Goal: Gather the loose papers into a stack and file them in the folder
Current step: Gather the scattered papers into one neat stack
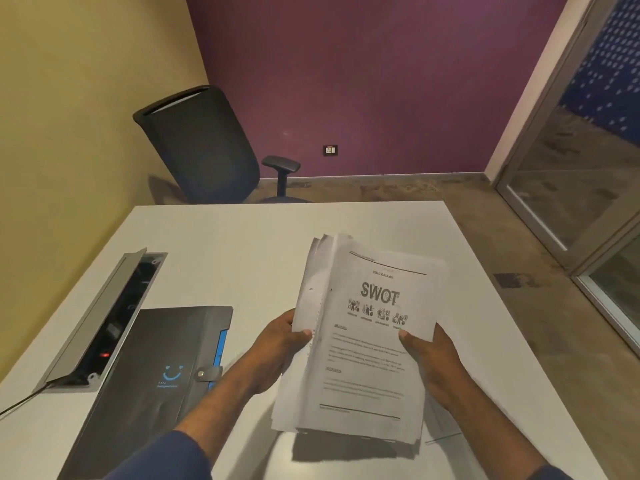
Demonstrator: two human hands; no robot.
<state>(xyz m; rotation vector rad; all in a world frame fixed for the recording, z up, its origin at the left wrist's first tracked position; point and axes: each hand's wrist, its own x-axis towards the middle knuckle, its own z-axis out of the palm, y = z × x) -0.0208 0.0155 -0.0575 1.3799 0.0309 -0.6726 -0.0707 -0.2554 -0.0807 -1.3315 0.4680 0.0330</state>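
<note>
While the closed folder (152, 372) lies on the white bench (242, 244) to the left, both hands, left (277, 344) and right (433, 362), grip the uneven paper stack (363, 341) by its sides above the bench, fingers curled behind, thumbs in front.

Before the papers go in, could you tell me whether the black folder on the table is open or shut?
Shut: the folder lies flat, its snap strap fastened across the cover's edge.

A white table (249, 244) holds a dark folder (152, 375) at eight o'clock. A gray cable box (100, 320) sits open just beside it, at nine o'clock.
</note>
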